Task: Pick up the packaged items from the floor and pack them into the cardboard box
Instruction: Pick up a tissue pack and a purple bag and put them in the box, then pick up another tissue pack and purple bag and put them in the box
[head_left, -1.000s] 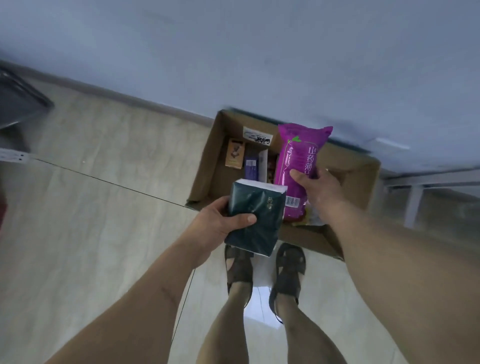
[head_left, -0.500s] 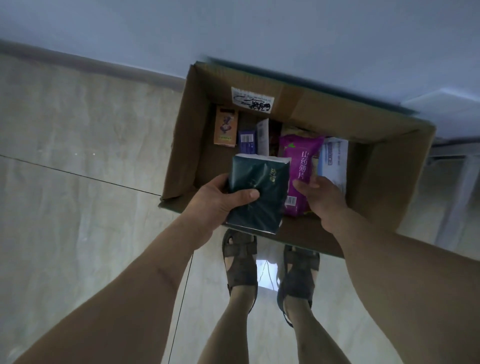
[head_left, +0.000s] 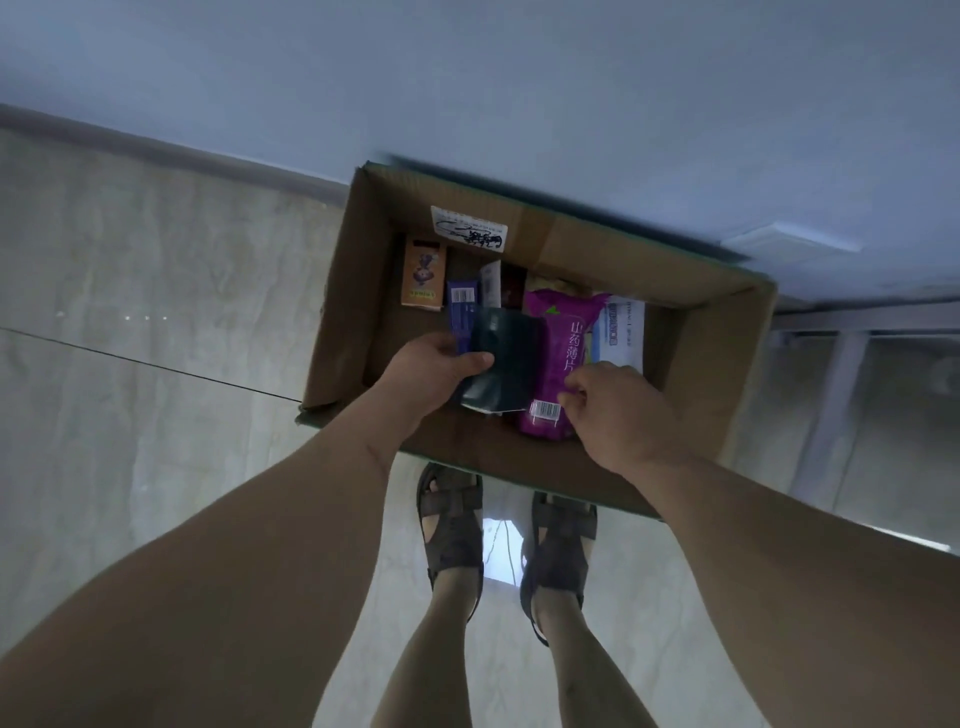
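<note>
Head view: left hand (head_left: 436, 371) grips the dark green pack (head_left: 501, 366); right hand (head_left: 613, 410), at its 3 o'clock, pinches the purple bag (head_left: 558, 364). Both sit inside the cardboard box (head_left: 722, 358). Early release risks the pack tipping onto neighbouring items.

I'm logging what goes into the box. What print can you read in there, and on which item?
"山药薄片": purple bag, beside a barcode.
Orange carton: yellow wording, too blurred.
White sticker on the cardboard box: black scrawl, unreadable.
White packet: blue print, too small.
Dark green pack: nothing legible.
</note>
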